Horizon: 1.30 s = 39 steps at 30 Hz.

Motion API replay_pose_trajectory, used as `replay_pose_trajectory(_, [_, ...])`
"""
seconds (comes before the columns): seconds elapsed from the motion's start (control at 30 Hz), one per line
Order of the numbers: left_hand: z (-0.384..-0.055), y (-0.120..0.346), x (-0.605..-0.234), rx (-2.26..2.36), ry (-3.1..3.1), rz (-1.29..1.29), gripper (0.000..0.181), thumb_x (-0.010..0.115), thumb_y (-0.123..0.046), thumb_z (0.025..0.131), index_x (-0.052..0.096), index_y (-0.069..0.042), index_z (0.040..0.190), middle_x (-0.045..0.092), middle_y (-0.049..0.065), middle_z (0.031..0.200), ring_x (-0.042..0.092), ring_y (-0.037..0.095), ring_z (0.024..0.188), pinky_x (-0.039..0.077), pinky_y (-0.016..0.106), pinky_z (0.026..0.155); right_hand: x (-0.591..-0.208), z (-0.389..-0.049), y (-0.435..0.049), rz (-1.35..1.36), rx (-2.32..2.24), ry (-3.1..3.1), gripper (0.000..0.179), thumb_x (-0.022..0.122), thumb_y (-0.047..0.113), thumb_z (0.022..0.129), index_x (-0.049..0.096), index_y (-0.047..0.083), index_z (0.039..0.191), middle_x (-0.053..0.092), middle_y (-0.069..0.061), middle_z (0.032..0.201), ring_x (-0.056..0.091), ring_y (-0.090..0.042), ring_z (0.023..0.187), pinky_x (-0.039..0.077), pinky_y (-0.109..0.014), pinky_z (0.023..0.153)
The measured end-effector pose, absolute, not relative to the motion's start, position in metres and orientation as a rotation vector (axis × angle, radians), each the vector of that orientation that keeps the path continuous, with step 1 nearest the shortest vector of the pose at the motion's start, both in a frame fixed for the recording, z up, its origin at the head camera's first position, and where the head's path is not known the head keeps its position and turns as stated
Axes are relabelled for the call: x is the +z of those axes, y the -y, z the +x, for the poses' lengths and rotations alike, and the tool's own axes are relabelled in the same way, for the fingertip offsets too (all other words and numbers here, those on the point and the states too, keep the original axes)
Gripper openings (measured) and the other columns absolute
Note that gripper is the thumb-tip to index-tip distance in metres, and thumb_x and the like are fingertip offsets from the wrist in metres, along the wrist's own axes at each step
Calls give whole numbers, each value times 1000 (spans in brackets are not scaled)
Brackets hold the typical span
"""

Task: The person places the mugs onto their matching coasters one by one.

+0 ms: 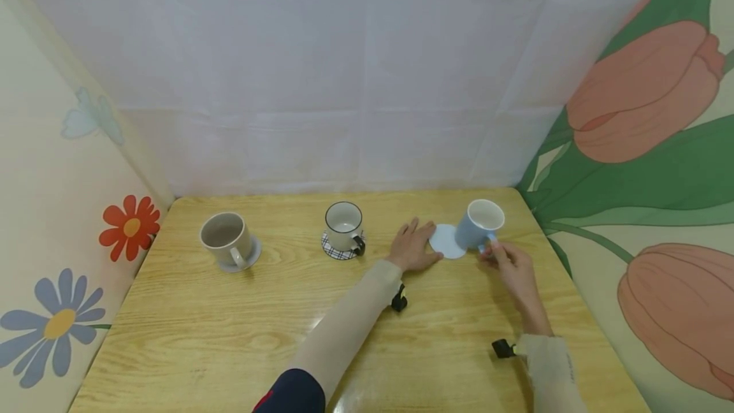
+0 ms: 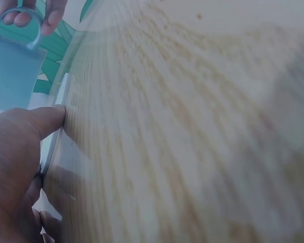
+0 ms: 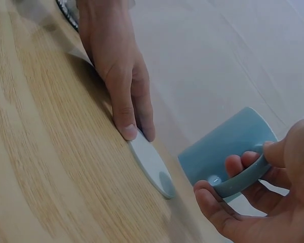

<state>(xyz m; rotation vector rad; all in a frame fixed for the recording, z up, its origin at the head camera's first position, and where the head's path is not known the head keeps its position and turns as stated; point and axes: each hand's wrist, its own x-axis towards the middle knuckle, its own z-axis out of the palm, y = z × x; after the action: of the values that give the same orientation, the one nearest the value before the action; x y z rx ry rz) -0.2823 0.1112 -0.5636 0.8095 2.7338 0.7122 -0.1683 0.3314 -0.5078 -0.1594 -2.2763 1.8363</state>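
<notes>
In the head view my right hand (image 1: 513, 273) grips the handle of a light blue mug (image 1: 470, 234). Its fingers (image 3: 248, 159) curl through and around that handle, and the mug hangs tilted above the table, over the right side of a pale blue round coaster (image 1: 447, 242). The coaster lies flat on the wood. My left hand (image 1: 411, 247) rests low on the table at the coaster's left side, holding its rim between thumb (image 2: 48, 119) and fingers. The mug's underside faces the coaster in the right wrist view.
A white mug (image 1: 344, 217) with a dark rim and black handle stands on a checked coaster (image 1: 332, 252) at mid-table. Farther left, a beige mug (image 1: 220, 241) sits on a grey coaster (image 1: 255, 250). A white cloth (image 1: 355, 81) hangs behind the table.
</notes>
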Motion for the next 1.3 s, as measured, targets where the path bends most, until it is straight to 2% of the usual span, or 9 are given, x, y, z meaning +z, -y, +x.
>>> replay_pose_trajectory(0.2, [-282, -110, -563, 706, -2735, 817, 80, 66, -53, 103, 33, -22, 169, 27, -6, 177, 13, 28, 167, 7, 45, 137, -509, -169, -327, -146, 1880, 2245, 39, 54, 12, 112, 58, -27, 110, 76, 0, 92, 76, -11, 88, 67, -29, 85])
replay_pose_trajectory(0.43, [-275, -106, -550, 709, -2726, 826, 79, 65, -51, 104, 34, -20, 169, 28, -4, 177, 13, 29, 167, 9, 46, 137, -510, -171, -322, -121, 1904, 2223, 40, 54, 10, 112, 57, -29, 111, 76, -1, 91, 77, -12, 86, 67, -28, 82])
replay_pose_trajectory(0.9, [-281, -111, -563, 733, -2718, 788, 79, 67, -53, 102, 34, -24, 168, 26, -7, 177, 12, 27, 168, 6, 45, 137, -511, -172, -316, -72, 1836, 2327, 41, 54, 15, 113, 61, -25, 110, 76, -5, 96, 78, -13, 89, 67, -30, 84])
replay_pose_trajectory(1.3, [-285, -112, -568, 689, -2743, 802, 80, 65, -56, 102, 34, -24, 169, 27, -8, 177, 13, 25, 167, 8, 43, 137, -512, -174, -309, -40, 1888, 2299, 43, 54, 15, 112, 59, -28, 112, 77, -3, 94, 77, -11, 89, 67, -29, 84])
